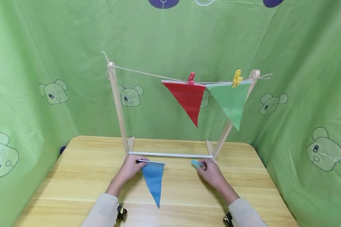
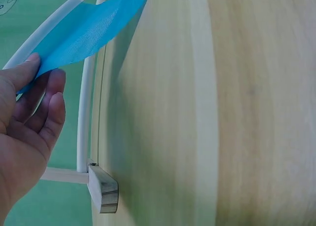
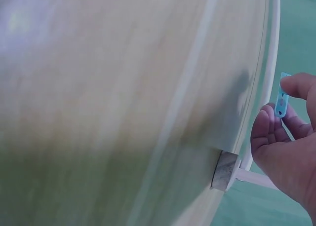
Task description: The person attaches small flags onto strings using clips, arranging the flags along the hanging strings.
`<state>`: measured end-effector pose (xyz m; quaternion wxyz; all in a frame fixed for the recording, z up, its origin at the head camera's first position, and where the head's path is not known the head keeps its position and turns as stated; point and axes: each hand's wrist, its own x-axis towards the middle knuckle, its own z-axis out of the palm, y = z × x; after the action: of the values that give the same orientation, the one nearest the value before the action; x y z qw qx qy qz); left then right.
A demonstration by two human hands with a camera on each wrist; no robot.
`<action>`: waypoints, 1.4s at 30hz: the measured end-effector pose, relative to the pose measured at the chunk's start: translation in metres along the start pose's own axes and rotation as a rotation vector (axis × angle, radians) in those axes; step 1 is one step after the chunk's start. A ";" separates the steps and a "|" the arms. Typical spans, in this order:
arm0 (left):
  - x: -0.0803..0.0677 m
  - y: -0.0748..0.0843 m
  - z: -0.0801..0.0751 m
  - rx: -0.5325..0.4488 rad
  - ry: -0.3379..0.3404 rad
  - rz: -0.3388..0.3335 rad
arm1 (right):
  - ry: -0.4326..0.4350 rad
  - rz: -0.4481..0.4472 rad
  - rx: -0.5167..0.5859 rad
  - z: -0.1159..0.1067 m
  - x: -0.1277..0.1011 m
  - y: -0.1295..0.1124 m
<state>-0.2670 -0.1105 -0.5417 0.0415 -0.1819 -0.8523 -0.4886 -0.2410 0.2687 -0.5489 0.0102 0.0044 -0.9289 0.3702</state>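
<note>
Left hand [image 2: 24, 127] closest, thumb and fingers [image 2: 52, 112] pinching corner of blue flag [image 1: 154, 181] above table [image 1: 74, 176], right hand [image 1: 211, 171] fingers pinching light blue clip [image 3: 282, 100], holes visible only in wrist view, white rod [image 1: 170, 154] just beyond fingertips, red flag [image 1: 188, 99] and green flag [image 1: 231, 104] on string only in head view
</note>
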 end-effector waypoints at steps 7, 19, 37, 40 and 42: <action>-0.001 0.009 -0.001 -0.059 0.013 -0.027 | 0.031 -0.045 0.055 -0.005 -0.005 -0.005; -0.001 0.022 -0.008 -0.180 0.006 -0.035 | 0.061 -0.079 0.065 -0.007 -0.011 -0.013; -0.001 0.043 -0.020 -0.215 0.063 -0.159 | 0.083 -0.123 0.136 -0.020 -0.016 -0.031; 0.000 0.048 -0.023 -0.208 0.094 -0.161 | 0.087 -0.134 0.145 -0.023 -0.017 -0.037; 0.000 0.050 -0.024 -0.208 0.112 -0.156 | 0.089 -0.139 0.144 -0.025 -0.017 -0.040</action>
<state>-0.2524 -0.1081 -0.4879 0.0317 -0.0910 -0.8050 -0.5854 -0.2233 0.2571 -0.5033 0.0767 0.0533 -0.8960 0.4342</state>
